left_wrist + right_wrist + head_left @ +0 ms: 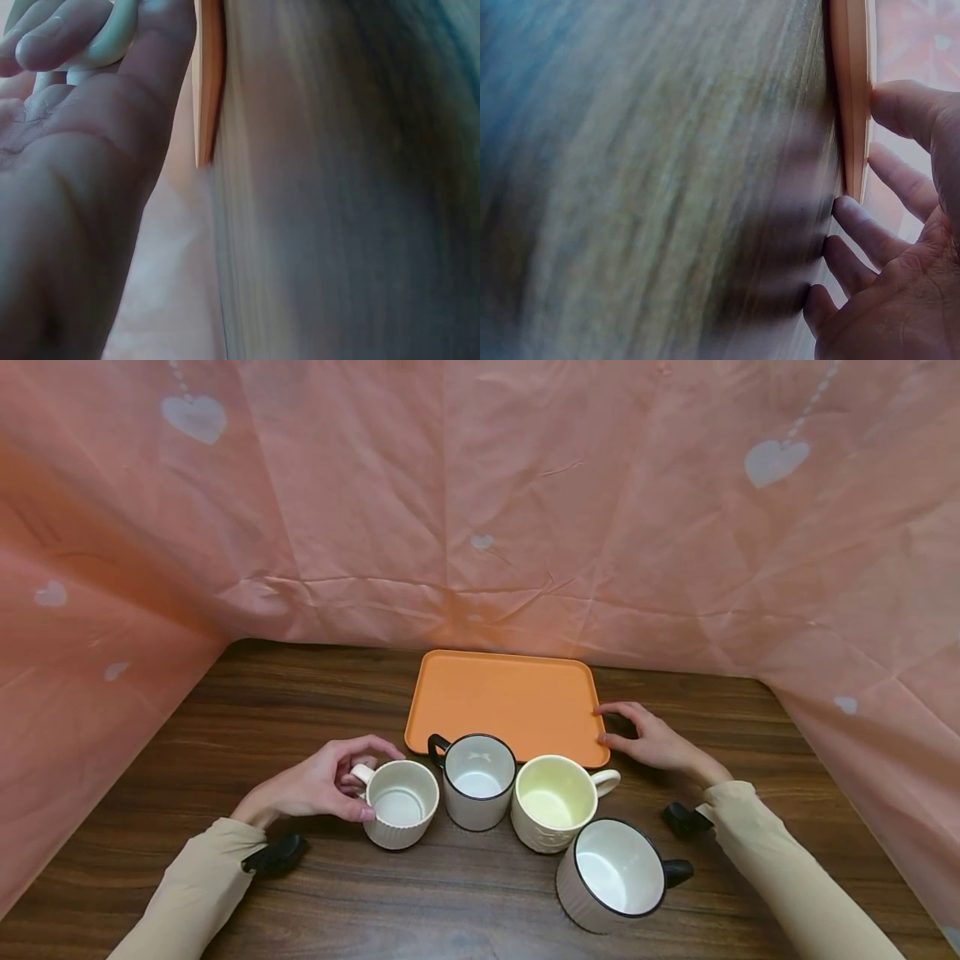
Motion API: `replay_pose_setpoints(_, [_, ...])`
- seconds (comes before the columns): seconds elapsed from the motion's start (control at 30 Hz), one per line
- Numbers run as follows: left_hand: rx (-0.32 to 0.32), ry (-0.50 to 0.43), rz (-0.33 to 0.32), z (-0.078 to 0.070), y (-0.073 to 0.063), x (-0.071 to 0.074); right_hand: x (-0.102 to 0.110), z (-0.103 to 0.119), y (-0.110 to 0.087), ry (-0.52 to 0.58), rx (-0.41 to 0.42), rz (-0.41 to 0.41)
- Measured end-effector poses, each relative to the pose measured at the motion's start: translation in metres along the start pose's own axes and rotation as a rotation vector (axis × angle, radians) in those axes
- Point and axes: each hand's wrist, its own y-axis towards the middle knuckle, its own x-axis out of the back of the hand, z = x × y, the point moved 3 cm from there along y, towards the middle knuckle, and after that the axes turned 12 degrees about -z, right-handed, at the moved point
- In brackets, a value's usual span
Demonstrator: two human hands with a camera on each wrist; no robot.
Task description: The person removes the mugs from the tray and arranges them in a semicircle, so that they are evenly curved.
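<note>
A small white ribbed mug (393, 833) stands upright at the left end of a group of mugs. My left hand (322, 782) holds it from its handle side, thumb at the near wall and index finger over the far rim. In the left wrist view, curled fingers (56, 41) lie by the pale handle (116, 37). Behind the mugs lies an orange tray (510, 693). At its right edge, my right hand (656, 741) touches with thumb and fingertips. The right wrist view shows the thumb (907, 109) against the tray's side (851, 90), other fingers loosely spread.
A white mug with black rim and handle (476, 810) is right of the ribbed one. Beside it stands a pale yellow mug (546, 837). A larger black-rimmed mug (588, 893) stands nearer the front. Pink cloth (517, 510) hangs around the dark wooden table (360, 910).
</note>
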Motion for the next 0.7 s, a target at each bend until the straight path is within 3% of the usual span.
replay_pose_setpoints(0.7, [0.080,-0.091,0.139,0.0019,0.0023,-0.0088,-0.0004,-0.0036,0.0012,-0.006,-0.003,0.010])
